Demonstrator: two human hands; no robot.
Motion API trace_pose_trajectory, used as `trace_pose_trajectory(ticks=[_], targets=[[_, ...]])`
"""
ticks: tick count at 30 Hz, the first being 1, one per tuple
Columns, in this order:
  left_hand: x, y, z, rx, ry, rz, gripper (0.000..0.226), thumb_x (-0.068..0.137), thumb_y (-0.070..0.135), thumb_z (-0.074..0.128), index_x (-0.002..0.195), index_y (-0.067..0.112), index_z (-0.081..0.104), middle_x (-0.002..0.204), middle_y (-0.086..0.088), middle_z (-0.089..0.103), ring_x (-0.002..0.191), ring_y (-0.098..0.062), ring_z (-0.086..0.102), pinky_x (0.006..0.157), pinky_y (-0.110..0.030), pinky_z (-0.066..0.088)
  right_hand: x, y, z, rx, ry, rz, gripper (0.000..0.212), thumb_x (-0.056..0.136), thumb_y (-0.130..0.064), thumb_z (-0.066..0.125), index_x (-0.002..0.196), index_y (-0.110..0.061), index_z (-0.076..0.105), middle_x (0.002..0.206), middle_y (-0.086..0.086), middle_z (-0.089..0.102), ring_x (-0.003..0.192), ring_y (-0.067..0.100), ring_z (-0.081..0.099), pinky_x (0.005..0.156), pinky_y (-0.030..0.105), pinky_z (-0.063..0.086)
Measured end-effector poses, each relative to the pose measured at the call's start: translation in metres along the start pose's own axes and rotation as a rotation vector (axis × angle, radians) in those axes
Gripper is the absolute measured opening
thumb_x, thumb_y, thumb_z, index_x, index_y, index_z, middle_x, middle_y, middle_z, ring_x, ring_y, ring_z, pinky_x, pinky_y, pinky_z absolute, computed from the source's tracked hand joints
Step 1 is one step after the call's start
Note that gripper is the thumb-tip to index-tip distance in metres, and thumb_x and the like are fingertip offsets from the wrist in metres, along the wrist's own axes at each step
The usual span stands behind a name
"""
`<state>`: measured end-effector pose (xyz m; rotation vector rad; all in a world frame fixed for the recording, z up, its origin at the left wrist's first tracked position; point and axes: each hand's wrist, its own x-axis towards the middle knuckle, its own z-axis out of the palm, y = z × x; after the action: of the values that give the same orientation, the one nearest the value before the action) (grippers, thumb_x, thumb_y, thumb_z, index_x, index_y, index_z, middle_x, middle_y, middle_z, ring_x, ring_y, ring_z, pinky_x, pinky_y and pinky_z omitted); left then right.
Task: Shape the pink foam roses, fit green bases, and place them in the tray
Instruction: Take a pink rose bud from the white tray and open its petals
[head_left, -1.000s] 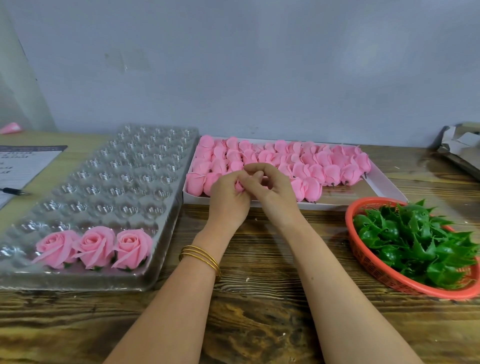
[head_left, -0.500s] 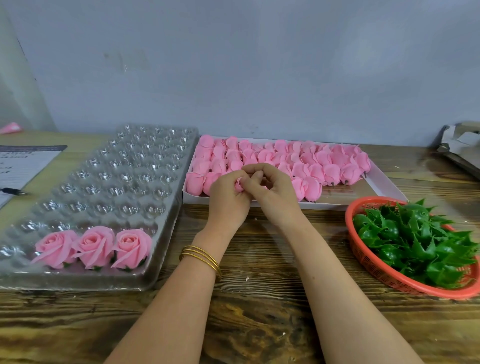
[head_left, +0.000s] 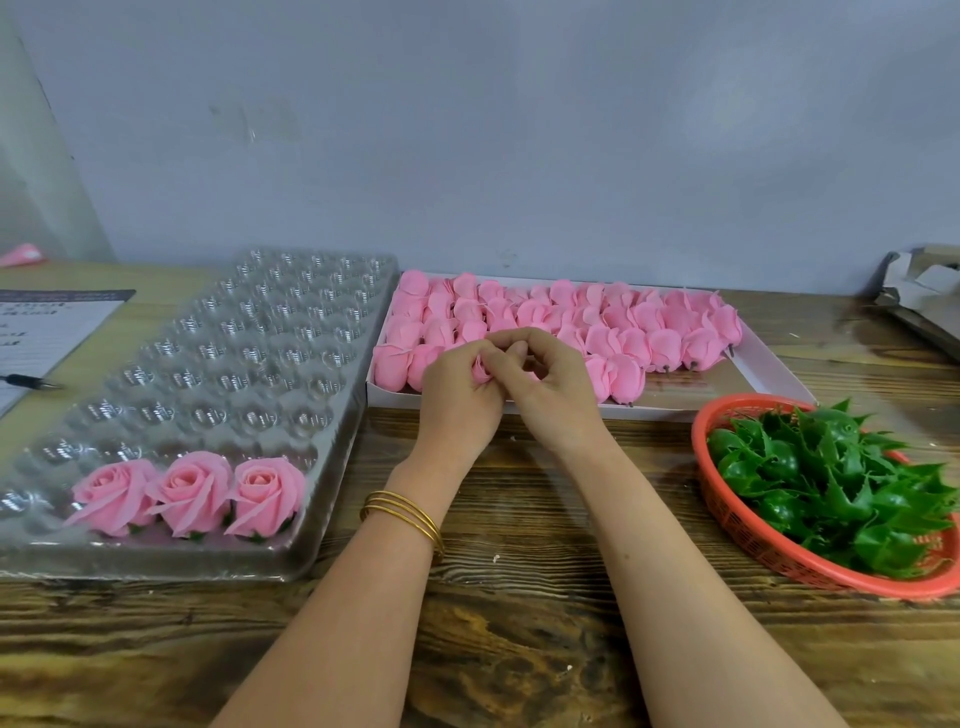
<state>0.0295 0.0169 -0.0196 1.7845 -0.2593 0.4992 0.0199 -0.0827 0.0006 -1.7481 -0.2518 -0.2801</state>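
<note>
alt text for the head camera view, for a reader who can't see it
The left hand and right hand pinch a pink foam rose in front of a white box of unshaped roses. At left a clear tray holds three finished roses; at right sits a red basket of green bases.

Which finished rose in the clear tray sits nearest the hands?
The rightmost rose, by the right edge of the tray; the middle rose and leftmost rose lie farther left.

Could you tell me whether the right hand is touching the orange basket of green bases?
Apart: the head view shows bare wooden table between the right hand and the orange basket.
</note>
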Motion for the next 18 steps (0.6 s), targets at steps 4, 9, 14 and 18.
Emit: trace_pose_trajectory(ticks=[4, 9, 14, 18], targets=[[-0.0004, -0.0001, 0.0006, -0.003, 0.006, 0.002, 0.013, 0.094, 0.028, 0.066, 0.084, 0.038, 0.068, 0.07, 0.024, 0.066, 0.073, 0.003, 0.064, 0.063, -0.012, 0.048, 0.0, 0.0006, -0.0005, -0.007, -0.002, -0.008, 0.005, 0.089, -0.016, 0.068, 0.093, -0.018, 0.07, 0.087, -0.007, 0.069, 0.089, 0.008, 0.063, 0.086, 0.03, 0.053], [-0.0002, -0.0012, 0.0012, 0.032, 0.017, 0.023, 0.016, 0.093, 0.027, 0.067, 0.083, 0.04, 0.066, 0.068, 0.026, 0.064, 0.07, 0.011, 0.062, 0.06, -0.006, 0.044, -0.0003, 0.0002, -0.0013, -0.004, -0.002, -0.013, 0.005, 0.089, -0.015, 0.068, 0.093, -0.017, 0.07, 0.086, -0.007, 0.069, 0.086, 0.004, 0.061, 0.083, 0.025, 0.052], [-0.0012, -0.0015, 0.0017, 0.032, 0.025, 0.012, 0.008, 0.095, 0.028, 0.065, 0.089, 0.029, 0.07, 0.076, 0.021, 0.067, 0.076, 0.003, 0.065, 0.065, -0.011, 0.048, -0.0006, -0.0024, -0.0028, 0.015, -0.006, -0.022, 0.007, 0.088, -0.013, 0.069, 0.09, -0.019, 0.069, 0.084, -0.008, 0.068, 0.083, 0.001, 0.061, 0.082, 0.025, 0.052], [-0.0004, 0.0009, 0.0008, 0.043, 0.029, -0.009, 0.015, 0.096, 0.022, 0.062, 0.084, 0.027, 0.069, 0.072, 0.021, 0.065, 0.07, 0.008, 0.06, 0.062, -0.006, 0.042, -0.0003, -0.0026, -0.0028, 0.03, -0.002, -0.006, 0.003, 0.09, -0.014, 0.068, 0.09, -0.016, 0.07, 0.085, 0.002, 0.07, 0.086, 0.012, 0.065, 0.084, 0.033, 0.055]])
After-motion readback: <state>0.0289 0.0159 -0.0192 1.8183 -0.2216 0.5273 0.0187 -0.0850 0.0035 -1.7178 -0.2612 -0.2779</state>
